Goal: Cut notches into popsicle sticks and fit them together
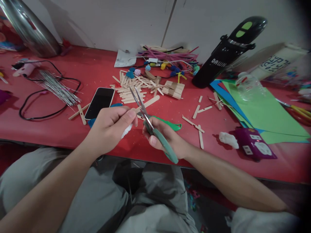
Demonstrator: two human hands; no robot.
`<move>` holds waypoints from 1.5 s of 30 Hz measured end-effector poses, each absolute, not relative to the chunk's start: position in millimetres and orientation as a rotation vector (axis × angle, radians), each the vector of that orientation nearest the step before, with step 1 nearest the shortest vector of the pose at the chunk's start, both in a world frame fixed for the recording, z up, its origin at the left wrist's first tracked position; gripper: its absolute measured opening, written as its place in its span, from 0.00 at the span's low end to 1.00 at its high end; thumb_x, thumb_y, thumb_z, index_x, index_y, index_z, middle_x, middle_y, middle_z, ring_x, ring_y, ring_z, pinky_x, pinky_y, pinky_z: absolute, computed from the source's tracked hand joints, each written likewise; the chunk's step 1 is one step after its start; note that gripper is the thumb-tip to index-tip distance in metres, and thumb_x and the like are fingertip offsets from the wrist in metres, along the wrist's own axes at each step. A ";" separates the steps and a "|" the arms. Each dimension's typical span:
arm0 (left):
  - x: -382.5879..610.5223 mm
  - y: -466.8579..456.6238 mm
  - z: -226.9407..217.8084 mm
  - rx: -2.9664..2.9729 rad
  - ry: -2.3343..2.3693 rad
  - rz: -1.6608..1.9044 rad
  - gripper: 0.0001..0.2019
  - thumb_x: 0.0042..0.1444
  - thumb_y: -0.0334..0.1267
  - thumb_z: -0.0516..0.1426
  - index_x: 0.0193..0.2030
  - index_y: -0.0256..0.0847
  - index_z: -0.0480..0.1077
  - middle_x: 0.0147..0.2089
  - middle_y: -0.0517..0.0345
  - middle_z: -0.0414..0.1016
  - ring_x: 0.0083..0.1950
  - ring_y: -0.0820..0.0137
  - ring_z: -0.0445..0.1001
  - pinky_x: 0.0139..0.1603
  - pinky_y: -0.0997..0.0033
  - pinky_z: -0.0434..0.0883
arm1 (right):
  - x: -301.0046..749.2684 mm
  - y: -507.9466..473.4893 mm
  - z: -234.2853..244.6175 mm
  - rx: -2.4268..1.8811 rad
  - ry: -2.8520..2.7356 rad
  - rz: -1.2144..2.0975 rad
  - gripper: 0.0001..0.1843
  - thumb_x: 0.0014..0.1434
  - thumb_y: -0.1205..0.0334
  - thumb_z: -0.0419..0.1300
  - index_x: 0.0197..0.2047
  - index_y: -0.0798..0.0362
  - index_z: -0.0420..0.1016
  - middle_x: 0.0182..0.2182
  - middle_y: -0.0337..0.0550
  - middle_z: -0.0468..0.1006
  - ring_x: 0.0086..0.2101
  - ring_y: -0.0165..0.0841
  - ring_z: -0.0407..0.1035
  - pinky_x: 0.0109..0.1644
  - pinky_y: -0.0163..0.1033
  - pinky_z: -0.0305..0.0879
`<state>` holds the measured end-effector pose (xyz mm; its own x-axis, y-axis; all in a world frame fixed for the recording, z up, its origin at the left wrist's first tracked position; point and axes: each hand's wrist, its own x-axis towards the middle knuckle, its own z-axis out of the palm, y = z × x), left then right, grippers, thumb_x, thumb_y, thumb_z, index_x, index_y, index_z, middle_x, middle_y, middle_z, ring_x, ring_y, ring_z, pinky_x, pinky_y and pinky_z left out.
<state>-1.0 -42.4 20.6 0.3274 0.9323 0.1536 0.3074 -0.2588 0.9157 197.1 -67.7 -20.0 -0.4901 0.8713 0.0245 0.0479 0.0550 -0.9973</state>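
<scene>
Between thumb and fingers, my left hand (113,126) pinches a wooden craft stick (152,102) that points right and away from me. Something white is partly hidden under that hand. My right hand (166,134) is wrapped round the green handles of a pair of scissors (143,111). Their blades are parted a little and cross the stick near my left fingertips; I cannot tell whether they touch it. Behind the blades lies a heap of craft sticks (131,87). A green tool (170,123), perhaps a cutter, rests on the table just beyond my right hand.
On the red table (97,69), a phone (100,103) and a bundle of thin wires (58,89) lie left. Cut stick pieces (196,111), a purple power strip (255,144) and coloured paper sheets (269,113) are right. A black bottle (223,55) stands at the back.
</scene>
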 end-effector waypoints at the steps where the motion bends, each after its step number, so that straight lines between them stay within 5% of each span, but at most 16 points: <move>1: -0.8 -42.2 20.1 1.768 1.109 0.936 0.15 0.61 0.38 0.53 0.24 0.39 0.70 0.17 0.65 0.60 0.18 0.80 0.56 0.18 0.77 0.54 | 197.6 -67.8 -19.9 -0.931 -1.655 1.506 0.28 0.53 0.37 0.65 0.37 0.50 0.58 0.30 0.35 0.61 0.28 0.27 0.56 0.34 0.37 0.56; 45: 4.1 -41.1 14.8 1.740 1.039 0.924 0.17 0.62 0.42 0.52 0.24 0.38 0.69 0.18 0.65 0.61 0.18 0.80 0.56 0.17 0.77 0.54 | 195.3 -66.4 -26.6 -0.897 -1.580 1.538 0.30 0.51 0.36 0.67 0.38 0.51 0.61 0.31 0.37 0.65 0.30 0.28 0.59 0.36 0.38 0.59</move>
<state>4.1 -41.1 14.8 0.3725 0.9154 0.1528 0.2583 -0.2604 0.9303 195.3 -66.4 -26.6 -0.4792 0.8769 0.0386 -0.0147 0.0360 -0.9992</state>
